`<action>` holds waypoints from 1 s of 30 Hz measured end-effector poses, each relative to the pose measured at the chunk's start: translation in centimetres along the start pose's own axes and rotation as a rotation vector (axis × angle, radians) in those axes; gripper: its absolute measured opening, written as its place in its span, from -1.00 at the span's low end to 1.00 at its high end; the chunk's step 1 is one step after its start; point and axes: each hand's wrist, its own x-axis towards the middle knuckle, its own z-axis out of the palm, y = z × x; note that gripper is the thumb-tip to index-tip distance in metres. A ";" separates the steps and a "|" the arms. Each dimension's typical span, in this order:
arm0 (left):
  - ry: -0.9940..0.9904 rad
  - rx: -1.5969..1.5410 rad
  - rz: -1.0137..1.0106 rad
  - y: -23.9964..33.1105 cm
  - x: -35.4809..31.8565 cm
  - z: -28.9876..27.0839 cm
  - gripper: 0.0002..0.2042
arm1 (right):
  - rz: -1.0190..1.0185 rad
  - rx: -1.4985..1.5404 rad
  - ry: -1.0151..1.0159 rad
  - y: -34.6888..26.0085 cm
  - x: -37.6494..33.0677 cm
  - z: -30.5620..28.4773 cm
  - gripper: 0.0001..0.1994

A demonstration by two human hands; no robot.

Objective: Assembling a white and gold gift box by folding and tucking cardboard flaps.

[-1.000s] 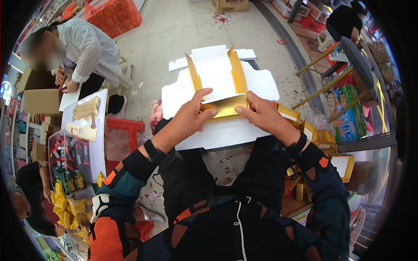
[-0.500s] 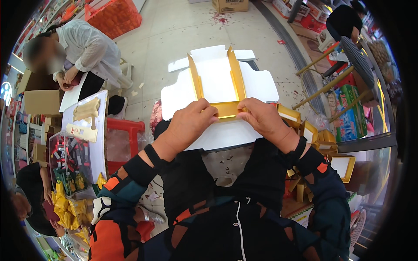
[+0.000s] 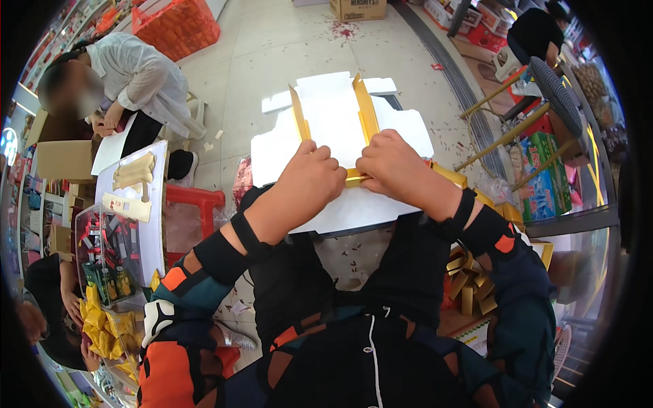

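A partly folded cardboard box [image 3: 331,122], white inside and gold outside, lies over my lap with its two long side walls standing up. At its near end, my left hand [image 3: 307,182] grips the left corner of the gold end wall [image 3: 354,178], fingers curled over it. The right corner of that wall is pinched in my right hand [image 3: 403,170]. Both hands hide most of the end wall. Beneath the box lie flat white card sheets [image 3: 273,146], which stick out on both sides.
Gold boxes [image 3: 469,285] are piled to my right below a chair [image 3: 554,95]. On my left stand a red stool [image 3: 197,197], a table [image 3: 155,231] and a clear bin of small packets [image 3: 109,251]. A person in a white shirt [image 3: 139,75] sits at the upper left.
My hands have come closer together along the near end of the box, now covering more of the gold end wall. My knuckles have turned upward and slightly away from me.
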 end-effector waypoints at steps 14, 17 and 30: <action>-0.066 -0.094 -0.078 0.2 -0.5 2.4 -0.87 | 0.008 0.014 -0.155 0.4 0.3 2.7 -0.92; -0.143 -0.124 -0.097 -0.1 -0.2 2.4 -0.86 | 0.054 0.017 -0.224 0.6 1.2 2.8 -0.95; -0.120 -0.081 -0.129 0.2 -0.6 3.0 -0.77 | -0.011 -0.052 -0.228 0.6 0.8 3.6 -0.89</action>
